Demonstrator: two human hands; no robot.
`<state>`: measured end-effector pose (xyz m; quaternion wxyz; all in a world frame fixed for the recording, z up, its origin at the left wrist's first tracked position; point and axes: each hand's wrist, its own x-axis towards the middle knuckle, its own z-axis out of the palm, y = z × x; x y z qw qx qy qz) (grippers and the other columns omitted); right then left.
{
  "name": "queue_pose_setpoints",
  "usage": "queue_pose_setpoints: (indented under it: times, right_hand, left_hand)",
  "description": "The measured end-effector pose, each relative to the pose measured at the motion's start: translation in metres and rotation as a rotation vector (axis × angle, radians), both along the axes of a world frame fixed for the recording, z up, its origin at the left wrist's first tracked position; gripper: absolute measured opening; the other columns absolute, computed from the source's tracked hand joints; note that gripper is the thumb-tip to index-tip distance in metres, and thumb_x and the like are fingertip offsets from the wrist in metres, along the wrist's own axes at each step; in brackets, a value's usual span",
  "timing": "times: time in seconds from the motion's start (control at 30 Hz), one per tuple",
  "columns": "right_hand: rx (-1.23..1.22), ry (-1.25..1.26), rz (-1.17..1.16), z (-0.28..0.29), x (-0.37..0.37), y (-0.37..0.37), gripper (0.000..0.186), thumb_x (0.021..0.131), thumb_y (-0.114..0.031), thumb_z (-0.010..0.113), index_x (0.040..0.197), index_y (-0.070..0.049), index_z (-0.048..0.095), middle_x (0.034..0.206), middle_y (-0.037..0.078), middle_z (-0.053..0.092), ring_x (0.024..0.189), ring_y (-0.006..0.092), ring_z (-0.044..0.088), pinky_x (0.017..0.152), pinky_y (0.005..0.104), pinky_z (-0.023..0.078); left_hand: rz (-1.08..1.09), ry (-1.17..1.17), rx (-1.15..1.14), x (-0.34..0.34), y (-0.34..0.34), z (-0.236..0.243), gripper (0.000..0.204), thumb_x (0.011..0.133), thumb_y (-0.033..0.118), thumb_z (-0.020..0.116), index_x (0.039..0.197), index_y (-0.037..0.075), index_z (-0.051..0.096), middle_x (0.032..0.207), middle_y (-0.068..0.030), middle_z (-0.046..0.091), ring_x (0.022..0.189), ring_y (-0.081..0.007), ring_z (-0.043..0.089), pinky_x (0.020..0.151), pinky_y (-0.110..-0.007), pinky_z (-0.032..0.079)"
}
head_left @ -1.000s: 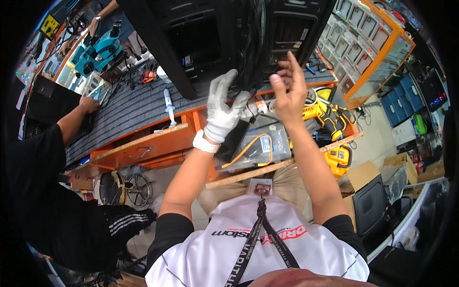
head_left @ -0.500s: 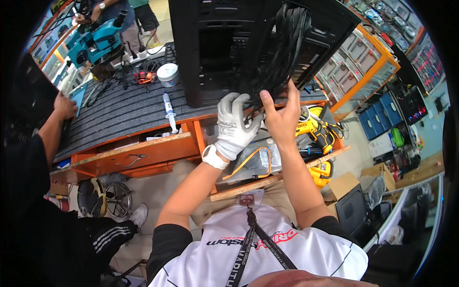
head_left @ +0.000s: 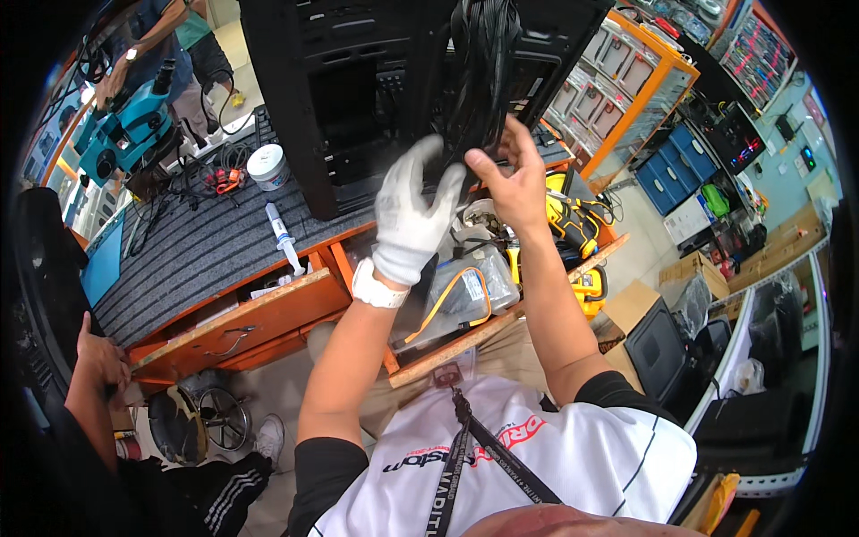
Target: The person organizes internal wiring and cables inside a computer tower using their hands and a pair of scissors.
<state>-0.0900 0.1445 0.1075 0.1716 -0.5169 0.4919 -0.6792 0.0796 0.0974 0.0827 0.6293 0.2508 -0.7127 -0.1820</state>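
Observation:
A black computer case stands on the grey ribbed mat of an orange workbench. A thick bundle of black cables hangs out of its open side. My left hand, in a white glove, presses against the lower end of the bundle with fingers spread. My bare right hand pinches the same bundle from the right.
A white syringe and a white tub lie on the mat. An open drawer below holds bagged cables and a yellow tool. Another person's hand rests at the bench's left. Parts bins stand on the right.
Both hands have risen along the cable bundle toward the case. The view has shifted, and the case now sits lower and larger in the picture.

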Motion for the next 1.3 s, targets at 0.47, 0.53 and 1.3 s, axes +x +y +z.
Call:
queue_pose_setpoints:
  times: [0.47,0.53,1.3]
  right_hand:
    - [0.171,-0.067,0.081,0.021,-0.086,-0.043,0.028,0.101,-0.019,0.084,0.114,0.005,0.081,0.096,0.004,0.081,0.082,0.0047,0.067,0.070,0.0255,0.053]
    - [0.108,-0.121,0.300,0.015,-0.091,-0.045,0.030,0.099,-0.021,0.087,0.114,0.004,0.081,0.096,0.004,0.081,0.083,0.0068,0.070,0.073,0.0261,0.057]
    - [0.048,0.311,0.170,-0.019,-0.105,-0.057,0.032,0.088,-0.020,0.095,0.113,-0.002,0.085,0.100,0.004,0.082,0.094,0.0107,0.073,0.087,0.0306,0.058]
  left_hand:
    - [-0.253,-0.001,0.368,-0.048,-0.003,0.057,0.057,0.098,0.033,0.086,0.139,-0.004,0.070,0.116,-0.0189,0.082,0.096,-0.0202,0.079,0.088,-0.033,0.060]
    - [-0.359,0.186,0.594,-0.045,-0.010,0.057,0.059,0.089,0.026,0.096,0.131,-0.009,0.075,0.107,-0.0166,0.084,0.093,-0.0109,0.075,0.084,-0.028,0.059]
    - [0.257,0.100,0.002,-0.062,-0.060,0.053,0.130,0.050,0.045,0.115,0.139,-0.003,0.034,0.132,-0.0174,0.047,0.120,-0.0304,0.051,0.108,-0.042,0.045]
